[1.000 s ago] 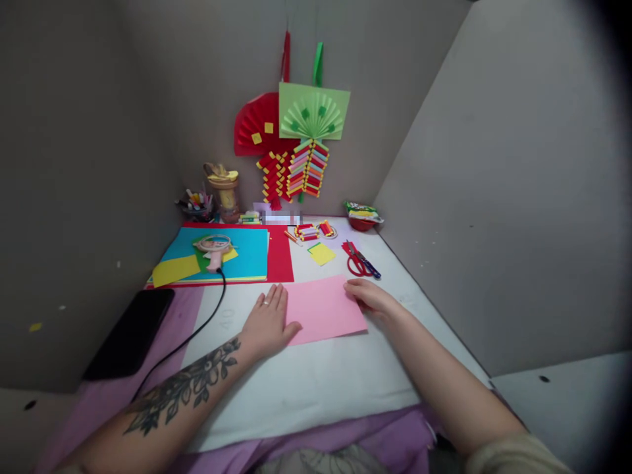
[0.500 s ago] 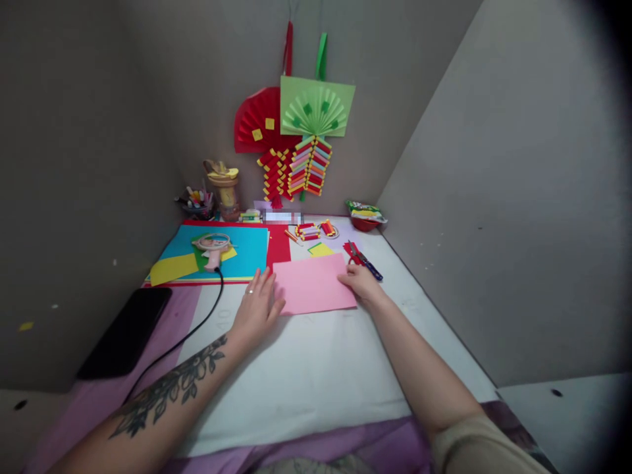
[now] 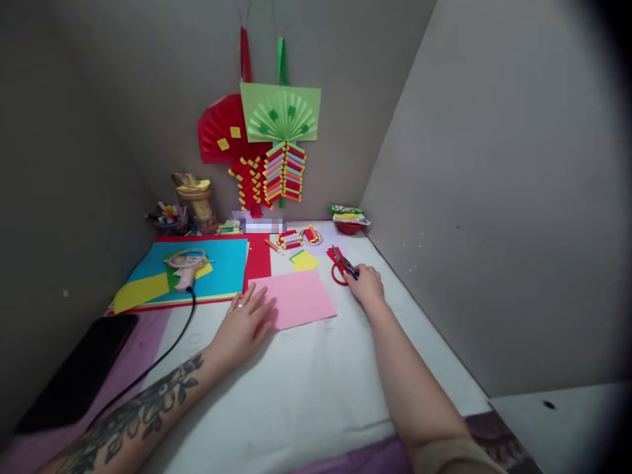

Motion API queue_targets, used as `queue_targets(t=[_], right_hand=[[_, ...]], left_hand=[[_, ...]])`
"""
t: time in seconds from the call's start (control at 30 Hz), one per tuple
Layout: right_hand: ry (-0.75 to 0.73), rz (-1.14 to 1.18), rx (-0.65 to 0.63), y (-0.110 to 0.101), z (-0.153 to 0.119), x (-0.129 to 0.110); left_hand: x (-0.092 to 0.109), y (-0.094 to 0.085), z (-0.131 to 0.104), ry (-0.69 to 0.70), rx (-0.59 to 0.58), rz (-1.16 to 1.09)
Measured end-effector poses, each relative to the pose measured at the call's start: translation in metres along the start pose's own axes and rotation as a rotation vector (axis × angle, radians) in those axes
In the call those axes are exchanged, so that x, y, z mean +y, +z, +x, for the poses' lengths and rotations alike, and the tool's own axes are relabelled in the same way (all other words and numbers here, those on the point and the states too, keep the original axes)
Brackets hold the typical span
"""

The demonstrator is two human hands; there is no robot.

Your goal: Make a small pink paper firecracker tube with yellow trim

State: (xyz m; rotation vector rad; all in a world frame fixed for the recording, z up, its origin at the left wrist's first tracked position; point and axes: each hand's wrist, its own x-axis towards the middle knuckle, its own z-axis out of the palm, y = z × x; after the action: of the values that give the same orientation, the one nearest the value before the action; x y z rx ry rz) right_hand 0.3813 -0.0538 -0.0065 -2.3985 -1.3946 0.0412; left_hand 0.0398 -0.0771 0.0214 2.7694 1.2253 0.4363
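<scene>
A pink paper sheet [image 3: 301, 299] lies flat on the white-covered table [image 3: 296, 395]. On its left edge rests my left hand [image 3: 244, 326], fingers spread and holding nothing. My right hand [image 3: 365, 286] is right of the sheet, its fingers closed over the dark handle of a tool that lies beside scissors with a red handle [image 3: 339, 274]. The fingers partly hide these handles, so I cannot tell exactly what is gripped. Red paper scraps [image 3: 334, 253] lie under the blades. Behind the pink sheet is a small yellow paper [image 3: 306, 261].
At left, a glue gun [image 3: 185, 276] with a black cord sits on blue sheets [image 3: 224, 263], near a black tablet-like slab [image 3: 79, 372]. Small paper rolls [image 3: 289, 239], a red bowl [image 3: 348, 228] and a pen holder [image 3: 172, 220] stand further back. Paper fans [image 3: 284, 112] hang on the wall.
My right hand has left the pink sheet and moved right onto the tool handles. My left hand stays at the sheet's left edge. The view has shifted to the right.
</scene>
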Motion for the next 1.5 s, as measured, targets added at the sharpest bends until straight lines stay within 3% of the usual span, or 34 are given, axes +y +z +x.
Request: queue_targets(t=[0.13, 0.37, 0.5, 0.67, 0.83, 0.97, 1.13, 1.3, 1.5], right_hand=[[-0.001, -0.027, -0.013, 0.009, 0.002, -0.006], [-0.016, 0.015, 0.068, 0.011, 0.010, 0.005], [-0.099, 0.138, 0.147, 0.005, 0.004, 0.002], [-0.243, 0.291, 0.034, -0.004, -0.011, -0.012], [-0.190, 0.210, 0.182, 0.001, 0.000, 0.005], [-0.035, 0.169, 0.249, 0.010, 0.017, 0.025], [-0.036, 0.132, 0.253, 0.017, 0.019, 0.019], [-0.070, -0.022, 0.131, 0.014, 0.007, -0.002], [-0.043, -0.091, -0.016, 0.012, 0.007, -0.005]], left_hand=[[0.016, -0.002, 0.025, -0.061, -0.060, -0.010], [0.041, 0.028, 0.047, 0.011, -0.180, -0.063], [0.037, 0.034, 0.044, 0.038, -0.216, -0.098], [0.026, 0.032, 0.046, 0.085, -0.266, -0.095], [0.022, 0.034, 0.049, 0.103, -0.280, -0.073], [0.021, 0.037, 0.048, 0.113, -0.279, -0.064], [0.021, 0.038, 0.046, 0.112, -0.284, -0.067], [0.027, 0.034, 0.044, 0.161, -0.237, -0.094], [0.039, 0.024, 0.040, 0.312, -0.149, -0.116]])
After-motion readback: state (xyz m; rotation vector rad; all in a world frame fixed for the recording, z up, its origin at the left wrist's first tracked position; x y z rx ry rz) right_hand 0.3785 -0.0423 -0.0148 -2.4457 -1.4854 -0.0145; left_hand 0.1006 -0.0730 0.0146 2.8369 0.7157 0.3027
